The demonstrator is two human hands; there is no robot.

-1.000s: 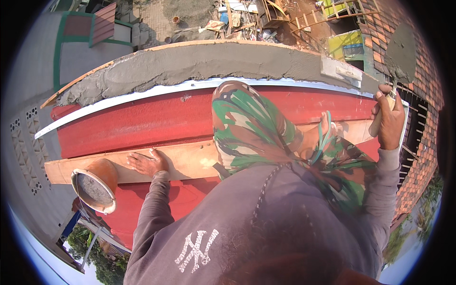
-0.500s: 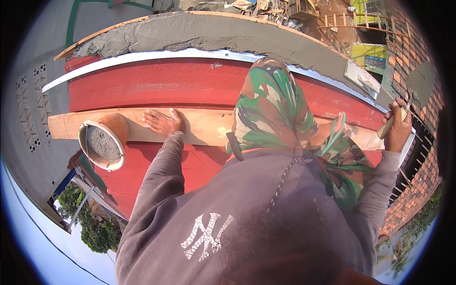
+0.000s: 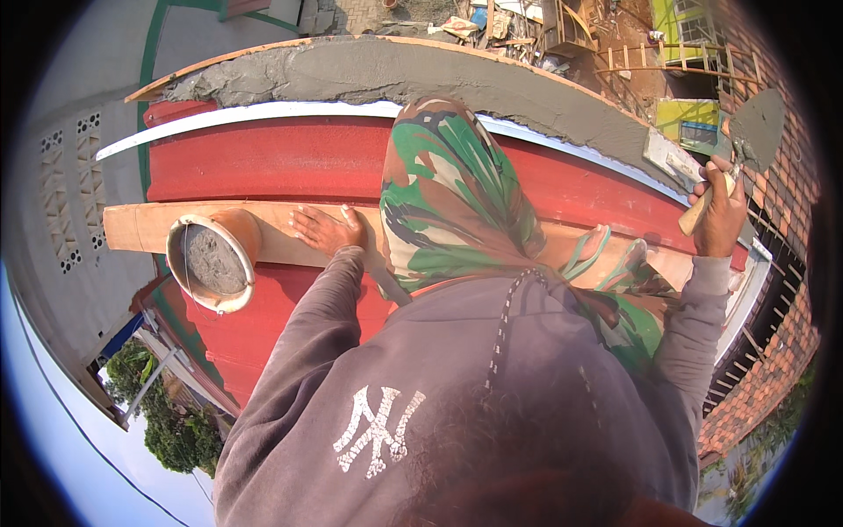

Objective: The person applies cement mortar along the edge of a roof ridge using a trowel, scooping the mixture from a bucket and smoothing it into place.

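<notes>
Trowel (image 3: 757,132) nearer the pale float (image 3: 673,160): mortar-grey blade (image 3: 762,123), tan handle (image 3: 694,216)

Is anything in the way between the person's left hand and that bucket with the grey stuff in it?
Nothing visible is. The left hand lies palm down on the wooden plank, just right of the bucket; only a stretch of plank shows between them.

You hold the trowel (image 3: 757,130) in your right fingers (image 3: 718,182): pale handle low, broad grey-smeared blade angled up and outward. Beneath your spread left fingers (image 3: 307,221), the long tan plank (image 3: 140,227) lies lengthwise across the red surface (image 3: 263,162), its left end projecting beyond.
</notes>
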